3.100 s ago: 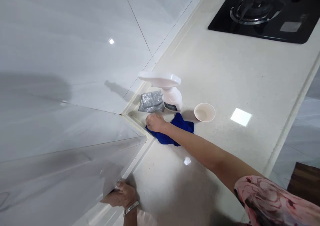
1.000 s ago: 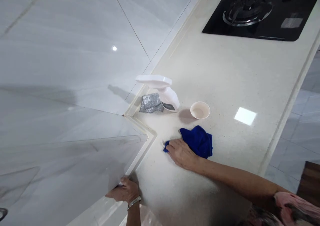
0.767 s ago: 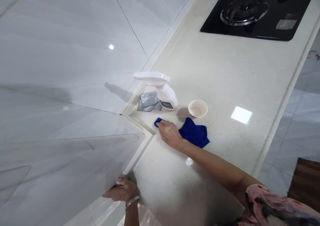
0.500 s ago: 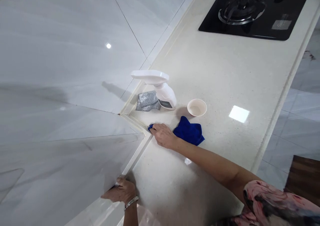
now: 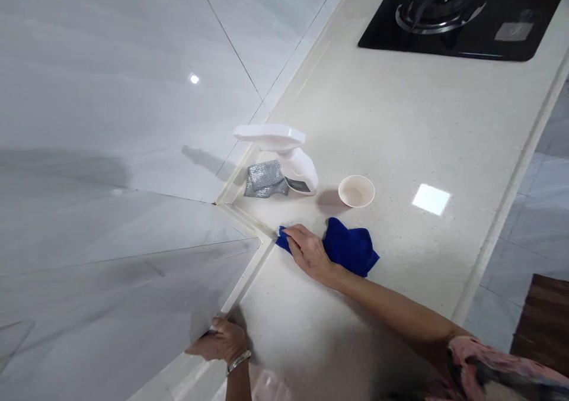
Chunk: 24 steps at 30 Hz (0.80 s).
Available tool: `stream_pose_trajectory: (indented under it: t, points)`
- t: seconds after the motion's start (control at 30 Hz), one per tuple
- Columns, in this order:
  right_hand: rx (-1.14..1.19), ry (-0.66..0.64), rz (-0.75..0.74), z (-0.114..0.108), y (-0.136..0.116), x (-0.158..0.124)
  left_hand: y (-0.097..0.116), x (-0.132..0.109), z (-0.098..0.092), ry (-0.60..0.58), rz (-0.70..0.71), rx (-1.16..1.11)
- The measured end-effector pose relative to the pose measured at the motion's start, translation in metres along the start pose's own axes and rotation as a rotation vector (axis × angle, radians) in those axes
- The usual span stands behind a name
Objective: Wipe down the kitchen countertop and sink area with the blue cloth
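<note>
My right hand is closed on a blue cloth and presses it to the pale countertop beside the corner of the raised edge strip. One end of the cloth pokes out past my fingertips, and the larger part spreads out on the other side of the hand. Lower down, my left hand, with a bracelet at the wrist, rests against the tiled wall at the ledge. Its fingers are stretched out and hold nothing that I can see.
A white spray bottle stands near the wall corner, beside a folded silvery-grey cloth. Right of the bottle is a small white cup. A black gas hob is set into the countertop at the top right.
My right hand has slid the blue cloth a short way right and down, away from the corner of the strip. The left hand stays at the wall. The view has shifted slightly.
</note>
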State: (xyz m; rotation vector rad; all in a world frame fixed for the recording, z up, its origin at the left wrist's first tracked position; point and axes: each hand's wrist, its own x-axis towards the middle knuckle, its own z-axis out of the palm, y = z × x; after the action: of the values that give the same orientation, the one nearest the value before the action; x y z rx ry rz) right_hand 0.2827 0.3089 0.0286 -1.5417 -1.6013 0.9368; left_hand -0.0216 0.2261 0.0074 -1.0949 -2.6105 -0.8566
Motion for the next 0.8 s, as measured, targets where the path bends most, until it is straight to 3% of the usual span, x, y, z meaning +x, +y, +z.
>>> stream_pose_trajectory:
  t: [0.17, 0.3, 0.4, 0.53, 0.8]
  points:
    - [-0.279, -0.178, -0.026, 0.001, -0.005, 0.043, 0.001, 0.0, -0.001, 0.022, 0.008, -0.017]
    - [-0.423, -0.311, -0.183, -0.004, -0.004, 0.048, 0.001, 0.0, -0.001, 0.004, -0.003, -0.019]
    - [-0.452, -0.376, -0.219, -0.012, -0.005, 0.053, 0.002, -0.001, -0.001, -0.003, -0.007, -0.026]
    - [-0.376, -0.468, -0.149, -0.023, -0.007, 0.066, 0.004, -0.002, -0.002, 0.009, 0.01, -0.022]
    - [-0.325, -0.49, 0.009, -0.023, -0.008, 0.084, 0.008, -0.004, -0.005, 0.001, 0.017, -0.008]
